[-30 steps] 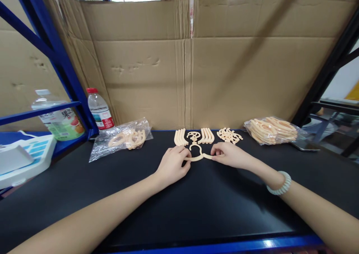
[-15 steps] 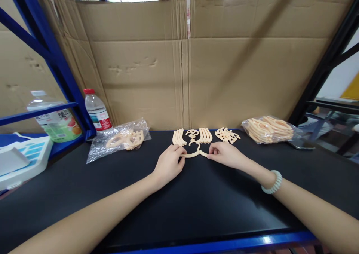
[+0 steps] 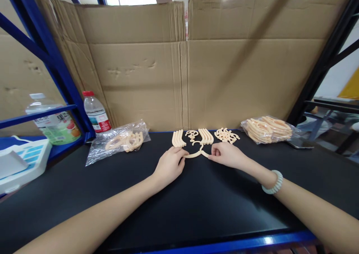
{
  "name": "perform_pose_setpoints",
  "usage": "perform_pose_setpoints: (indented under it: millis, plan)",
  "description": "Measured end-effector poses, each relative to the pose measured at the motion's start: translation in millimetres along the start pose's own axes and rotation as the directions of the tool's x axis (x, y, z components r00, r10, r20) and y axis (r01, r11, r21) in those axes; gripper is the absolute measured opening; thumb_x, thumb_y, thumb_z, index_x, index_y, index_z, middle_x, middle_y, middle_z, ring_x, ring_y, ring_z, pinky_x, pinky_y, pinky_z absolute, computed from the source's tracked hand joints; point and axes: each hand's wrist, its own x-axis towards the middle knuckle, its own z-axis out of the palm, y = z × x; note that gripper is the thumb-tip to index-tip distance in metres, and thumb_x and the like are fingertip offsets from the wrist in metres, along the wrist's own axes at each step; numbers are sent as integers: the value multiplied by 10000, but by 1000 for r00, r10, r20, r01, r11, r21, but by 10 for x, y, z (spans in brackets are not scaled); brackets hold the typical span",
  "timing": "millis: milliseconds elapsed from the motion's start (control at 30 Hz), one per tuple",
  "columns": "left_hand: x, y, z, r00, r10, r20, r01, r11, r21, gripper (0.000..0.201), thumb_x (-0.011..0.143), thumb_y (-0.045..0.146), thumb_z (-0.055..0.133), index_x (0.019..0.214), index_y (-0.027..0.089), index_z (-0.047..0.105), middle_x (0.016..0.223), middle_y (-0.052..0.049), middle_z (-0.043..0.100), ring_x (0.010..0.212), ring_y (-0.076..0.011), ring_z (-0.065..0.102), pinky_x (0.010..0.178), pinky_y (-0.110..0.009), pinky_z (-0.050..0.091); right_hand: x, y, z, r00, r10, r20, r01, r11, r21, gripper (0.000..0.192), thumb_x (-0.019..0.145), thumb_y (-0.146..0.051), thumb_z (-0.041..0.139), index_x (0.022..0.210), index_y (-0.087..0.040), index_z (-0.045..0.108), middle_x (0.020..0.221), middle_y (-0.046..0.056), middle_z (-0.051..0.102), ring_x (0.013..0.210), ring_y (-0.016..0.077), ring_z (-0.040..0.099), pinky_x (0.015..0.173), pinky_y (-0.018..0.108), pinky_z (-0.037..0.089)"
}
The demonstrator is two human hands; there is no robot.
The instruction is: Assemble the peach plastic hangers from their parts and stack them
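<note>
Hands, left (image 3: 168, 165) and right (image 3: 227, 155), pinch opposite ends of hanger (image 3: 196, 153) on shelf (image 3: 196, 201); advise even pressure, piece kept flat.

Single head-worn view, looking forward and slightly down across the black desk (image 3: 196, 194) from its near edge, facing the cardboard wall (image 3: 185, 70) behind it; forearms enter close from below.

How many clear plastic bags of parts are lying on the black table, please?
2: one bag at left near the water bottle, another bag at right by the black post.
</note>
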Motion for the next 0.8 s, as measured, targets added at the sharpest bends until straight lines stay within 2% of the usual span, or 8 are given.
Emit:
perform_pose_setpoints:
  millis: [100, 300, 600, 700, 800]
  plan:
    - [-6, 13, -8, 1000, -1, 11, 1, 1000, 23, 248, 839, 117, 455, 964, 213, 647, 1006, -52, 662, 974, -222, 569, 834, -336, 453, 1, -3, 10, 1000, -18, 3, 18, 1000, 6, 171, 763, -291, 628, 637, -194, 565, 620, -6, 612, 562, 138, 538, 477, 241, 317]
    - [-11, 32, -32, 999, -51, -10, 51, 993, 103, 124, 850, 195, 485, 805, 204, 600, 870, -33, 652, 852, -212, 567, 730, -323, 428, 9, -26, 60, 978, -208, -8, 208, 974, 83, 135, 791, -222, 583, 661, -187, 569, 655, 1, 598, 620, 136, 526, 544, 231, 349]
    - [3, 30, -37, 993, -117, -6, 117, 988, 104, 123, 862, 178, 490, 823, 193, 605, 888, -43, 643, 875, -213, 563, 733, -320, 441, 23, -26, 104, 983, -174, -52, 178, 982, 69, 130, 788, -241, 594, 673, -185, 571, 651, -10, 584, 597, 126, 506, 522, 229, 318]
    - [9, 7, -21, 994, -112, -7, 112, 988, 105, 117, 870, 179, 499, 826, 193, 606, 892, -42, 645, 878, -214, 567, 745, -326, 455, 35, -1, 146, 981, -180, -73, 184, 981, 59, 122, 788, -245, 603, 683, -187, 581, 674, -10, 596, 609, 127, 521, 535, 230, 333]
    - [12, 7, -12, 997, -78, -29, 80, 990, 113, 89, 871, 196, 521, 909, 189, 600, 975, -53, 656, 921, -225, 579, 787, -349, 461, 57, 10, 135, 971, -219, -95, 226, 972, 69, 119, 798, -258, 608, 702, -189, 601, 687, -8, 606, 611, 130, 535, 539, 233, 356]
